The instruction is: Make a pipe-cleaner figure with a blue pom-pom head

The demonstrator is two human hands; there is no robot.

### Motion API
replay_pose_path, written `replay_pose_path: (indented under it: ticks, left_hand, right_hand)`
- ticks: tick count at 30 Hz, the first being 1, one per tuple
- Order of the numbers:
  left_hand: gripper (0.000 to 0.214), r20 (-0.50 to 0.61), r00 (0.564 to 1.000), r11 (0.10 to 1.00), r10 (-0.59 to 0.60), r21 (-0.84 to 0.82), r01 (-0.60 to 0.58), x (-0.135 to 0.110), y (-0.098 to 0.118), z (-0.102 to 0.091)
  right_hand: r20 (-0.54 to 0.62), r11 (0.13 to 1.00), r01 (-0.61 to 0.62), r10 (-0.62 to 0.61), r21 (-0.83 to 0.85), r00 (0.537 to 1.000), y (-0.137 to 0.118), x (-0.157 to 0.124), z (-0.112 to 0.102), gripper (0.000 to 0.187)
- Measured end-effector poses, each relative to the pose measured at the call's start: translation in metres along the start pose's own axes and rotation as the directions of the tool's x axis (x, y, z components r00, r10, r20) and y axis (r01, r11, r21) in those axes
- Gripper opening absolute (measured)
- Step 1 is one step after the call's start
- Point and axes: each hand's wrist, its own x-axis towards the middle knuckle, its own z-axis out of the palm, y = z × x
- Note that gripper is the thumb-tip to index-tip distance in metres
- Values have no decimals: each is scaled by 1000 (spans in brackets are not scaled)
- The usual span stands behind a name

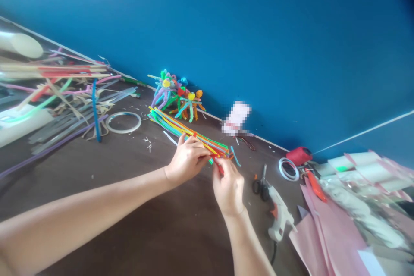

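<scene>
My left hand [188,158] and my right hand [229,187] meet in the middle of the dark table, with the fingers of both closed. A small red pipe cleaner [220,168] shows at the fingertips, pinched between the two hands; most of it is hidden. Just beyond my hands lies a bundle of pipe cleaners [171,121] in yellow, orange, green and blue, its near end partly behind my left fingers. Behind the bundle, against the blue wall, stand several small pipe-cleaner figures [191,102] with coloured heads and long limbs.
Right of my hands lie black scissors [264,189] and a white glue gun [280,215]. Pink paper sheets [318,235], a red spool [299,155] and tape rolls [289,169] sit farther right. At left are a white ring [123,122] and a heap of sticks and strips [74,90].
</scene>
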Motion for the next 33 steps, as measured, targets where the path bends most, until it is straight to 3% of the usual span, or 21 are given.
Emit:
replay_pose_path:
  ticks: [3, 6, 7, 9, 11, 13, 16, 18, 20, 21, 24, 26, 28, 30, 33]
  left_hand:
    - [19, 52, 993, 989, 102, 101, -107, -1, 4, -3]
    - [23, 78, 977, 965, 201, 159, -211, -1, 4, -3]
    - [24, 75, 970, 957, 232, 161, -242, -1, 4, -3]
    - [23, 58, 954, 944, 293, 140, -298, -1, 2, -2]
    - [20, 43, 937, 933, 345, 89, -348, -2, 1, -2]
    - [17, 40, 930, 930, 366, 25, -367, -4, 0, -2]
    - [16, 16, 954, 952, 300, -63, -299, -5, -1, 0]
    - [17, -8, 977, 971, 213, -112, -213, -6, -2, 2]
    - [18, -21, 992, 981, 128, -145, -129, -5, -4, 4]
    - [18, -24, 995, 984, 92, -151, -95, -5, -5, 5]
    - [17, -38, 999, 992, 21, -120, -26, -4, -7, 6]
    - [17, -35, 999, 997, 8, -74, -11, -4, -8, 5]
    - [17, -22, 1000, 1000, 17, -20, -18, -3, -9, 4]
    - [19, -5, 999, 998, 42, 41, -42, -2, -9, 3]
    - [23, 29, 994, 986, 104, 129, -107, -2, -8, 2]
  right_hand:
    - [6, 995, -57, 57, 81, 998, 2, 4, -4, 13]
    - [69, 915, -247, 238, 317, 969, 8, 9, -4, 12]
    - [135, 842, -343, 315, 416, 939, 10, 10, -3, 13]
    - [326, 598, -536, 430, 596, 842, 16, 11, 0, 15]
    - [531, 285, -672, 437, 683, 726, 20, 10, 2, 15]
    - [672, 21, -733, 381, 680, 635, 21, 9, 5, 16]
    - [756, -197, -743, 336, 640, 562, 17, 8, 8, 16]
    - [741, -232, -715, 358, 659, 568, 14, 7, 12, 19]
    - [682, -157, -689, 408, 708, 607, 11, 7, 17, 21]
    - [633, -70, -679, 443, 730, 635, 10, 6, 18, 21]
    - [422, 359, -627, 503, 692, 754, 6, 3, 20, 18]
    - [266, 661, -511, 440, 550, 857, 2, 1, 19, 15]
    - [161, 862, -359, 321, 358, 933, -1, -2, 16, 12]
    - [122, 958, -229, 210, 173, 970, -3, -3, 13, 15]
    - [132, 995, -102, 102, -8, 986, -4, -3, 8, 17]
